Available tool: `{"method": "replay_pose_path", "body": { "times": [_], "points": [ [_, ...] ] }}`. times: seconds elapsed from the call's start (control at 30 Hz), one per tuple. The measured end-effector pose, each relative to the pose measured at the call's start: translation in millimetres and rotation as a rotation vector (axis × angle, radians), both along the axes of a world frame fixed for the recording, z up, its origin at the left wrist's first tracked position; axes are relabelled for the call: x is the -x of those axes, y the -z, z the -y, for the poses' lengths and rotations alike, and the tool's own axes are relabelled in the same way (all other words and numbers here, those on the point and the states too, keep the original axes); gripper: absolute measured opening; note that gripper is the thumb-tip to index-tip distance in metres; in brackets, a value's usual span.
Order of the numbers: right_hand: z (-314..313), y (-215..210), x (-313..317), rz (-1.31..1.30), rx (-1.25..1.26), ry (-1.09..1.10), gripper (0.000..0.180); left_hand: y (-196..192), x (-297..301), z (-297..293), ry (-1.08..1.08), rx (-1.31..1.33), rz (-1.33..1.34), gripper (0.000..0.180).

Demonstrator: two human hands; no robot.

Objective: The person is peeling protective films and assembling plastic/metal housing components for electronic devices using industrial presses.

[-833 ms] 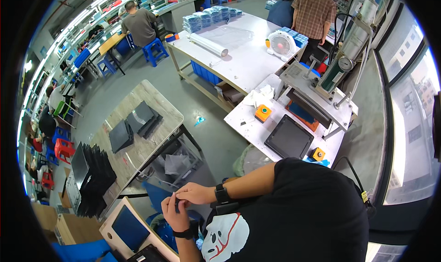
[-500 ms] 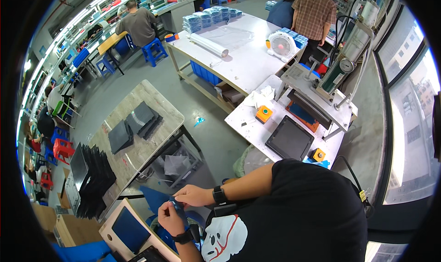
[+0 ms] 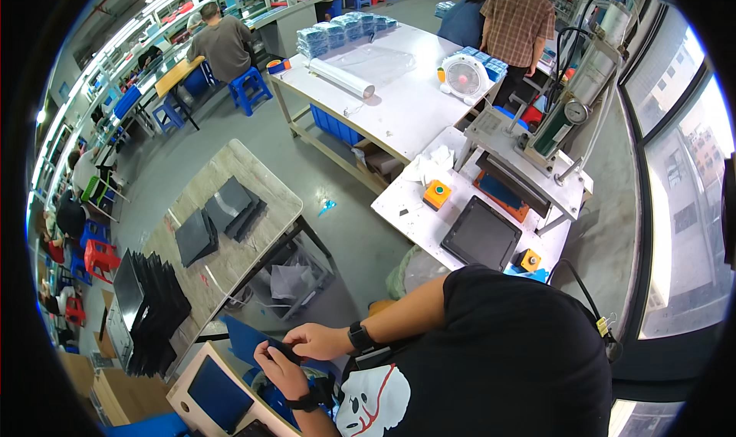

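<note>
- White worktop (image 3: 425, 107), one: carries blue packs (image 3: 345, 31), a roll (image 3: 341, 78) and a fan (image 3: 464, 78).
- Grained worktop (image 3: 230, 152), one: ahead and to the left of the hands.
- Press (image 3: 556, 142), one: metal, upright cylinder with round gauge; stands on a smaller white worktop (image 3: 397, 204) at the right.
- Stack (image 3: 157, 310), one: black panels, upright and leaning, on the grained worktop's near left end.
- Black sheets (image 3: 232, 205), two piles: lying near each other, same worktop.
- Dark panel (image 3: 481, 234), one: framed, flat, before the press.
- Blue sheet (image 3: 247, 339), one: tilted, just left of the hands, reaching to the fingers.
- Left hand (image 3: 282, 372), one: fingers bent, nearly closed, pinching the dark piece from the left.
- Right hand (image 3: 318, 341), one: fingers curled in, thumb against the same piece.
- Button boxes (image 3: 437, 195), two: yellow, one either side of the dark panel.
- Dark piece (image 3: 287, 352), one: between both hands, mostly hidden; whether joined to the blue sheet cannot be told.
</note>
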State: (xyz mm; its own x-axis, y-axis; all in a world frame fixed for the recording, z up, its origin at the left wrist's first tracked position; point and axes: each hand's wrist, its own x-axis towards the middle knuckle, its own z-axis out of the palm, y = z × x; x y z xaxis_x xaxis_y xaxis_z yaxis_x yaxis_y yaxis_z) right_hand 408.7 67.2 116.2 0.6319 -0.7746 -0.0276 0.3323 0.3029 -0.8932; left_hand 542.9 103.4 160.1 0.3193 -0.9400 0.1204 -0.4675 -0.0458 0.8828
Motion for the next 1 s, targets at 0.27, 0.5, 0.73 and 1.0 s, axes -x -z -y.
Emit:
{"method": "replay_pose_path", "body": {
  "times": [0.27,0.5,0.73,1.0],
  "points": [
    [12.8,-3.6,16.6,-0.031,-0.468,-0.099,0.053,30.5,-8.8,11.4,0.180,-0.251,-0.113,0.019],
    [28.2,16.8,48.0,-0.110,-0.549,-0.128,0.037,47.9,7.0,21.7,0.225,-0.348,-0.363,0.020],
    [47.4,30.0,68.0,-0.180,-0.460,-0.156,0.019,69.6,15.7,17.5,0.150,-0.401,-0.468,0.017],
    [57.9,39.6,60.3,-0.250,-0.308,-0.318,0.015,44.4,13.4,16.9,-0.030,-0.360,0.145,0.011]
  ]
}}
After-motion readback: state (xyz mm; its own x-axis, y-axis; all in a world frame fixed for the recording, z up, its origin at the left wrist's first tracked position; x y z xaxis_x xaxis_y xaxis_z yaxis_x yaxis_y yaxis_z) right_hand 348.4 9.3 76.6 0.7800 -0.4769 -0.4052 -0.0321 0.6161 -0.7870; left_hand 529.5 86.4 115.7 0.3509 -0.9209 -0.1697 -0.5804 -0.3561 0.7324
